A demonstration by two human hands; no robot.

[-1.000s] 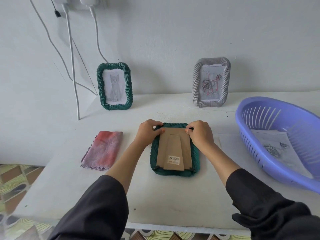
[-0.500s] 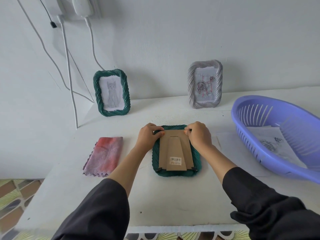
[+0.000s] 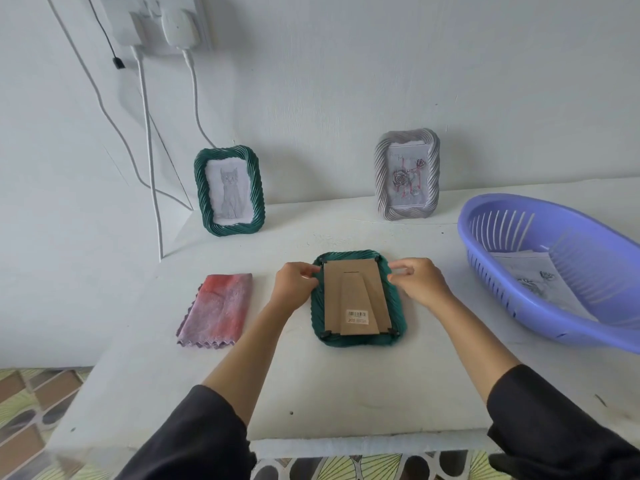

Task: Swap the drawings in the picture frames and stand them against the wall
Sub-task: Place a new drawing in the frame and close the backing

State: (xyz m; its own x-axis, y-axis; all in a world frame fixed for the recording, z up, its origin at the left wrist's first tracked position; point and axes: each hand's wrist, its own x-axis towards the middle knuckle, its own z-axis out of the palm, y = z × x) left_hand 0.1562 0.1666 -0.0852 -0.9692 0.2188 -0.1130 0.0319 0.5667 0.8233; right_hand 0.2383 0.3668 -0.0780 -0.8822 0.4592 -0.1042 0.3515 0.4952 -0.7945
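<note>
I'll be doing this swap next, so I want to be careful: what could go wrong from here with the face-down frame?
The left hand and right hand pinch the frame near its top corners.
1. The bottom tabs seem to overlap the back; pulling it up now could bend the cardboard.
2. If the frame is lifted with the back loose, whatever lies hidden inside may slip out.
</note>
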